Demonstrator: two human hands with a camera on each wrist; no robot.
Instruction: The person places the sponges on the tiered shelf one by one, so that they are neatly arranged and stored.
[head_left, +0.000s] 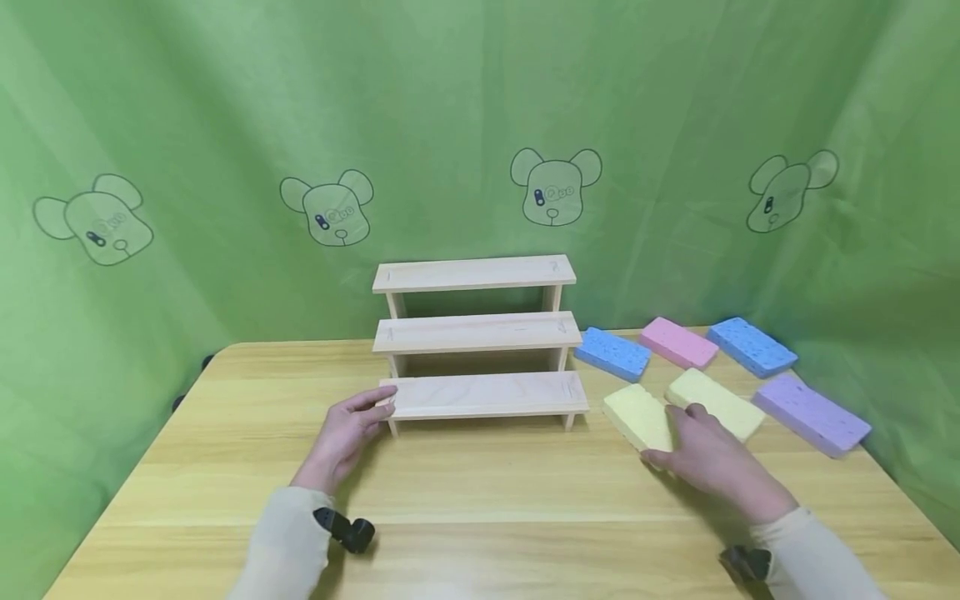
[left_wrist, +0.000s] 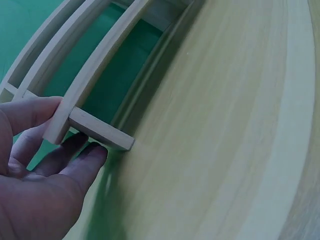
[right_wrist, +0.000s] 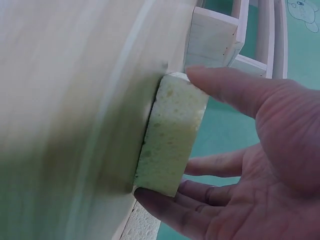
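Note:
A three-tier wooden step shelf point(head_left: 487, 395) stands at the back middle of the table. My left hand point(head_left: 347, 435) grips the left end of its lowest step; in the left wrist view, fingers lie above and below the board's corner, beside the short leg point(left_wrist: 102, 131). On the right, my right hand point(head_left: 708, 457) holds a pale yellow sponge point(head_left: 636, 413) by its edges. The right wrist view shows that sponge point(right_wrist: 172, 132) between thumb and fingers, lying flat against the table or very near it. Just behind the right hand lies a second yellow sponge point(head_left: 716, 398).
Behind the yellow sponges lie a blue sponge point(head_left: 612, 353), a pink sponge point(head_left: 678, 342) and another blue sponge point(head_left: 752, 346). A purple sponge point(head_left: 813, 415) lies near the right edge of the table point(head_left: 480, 500). A green curtain point(head_left: 450, 100) hangs behind.

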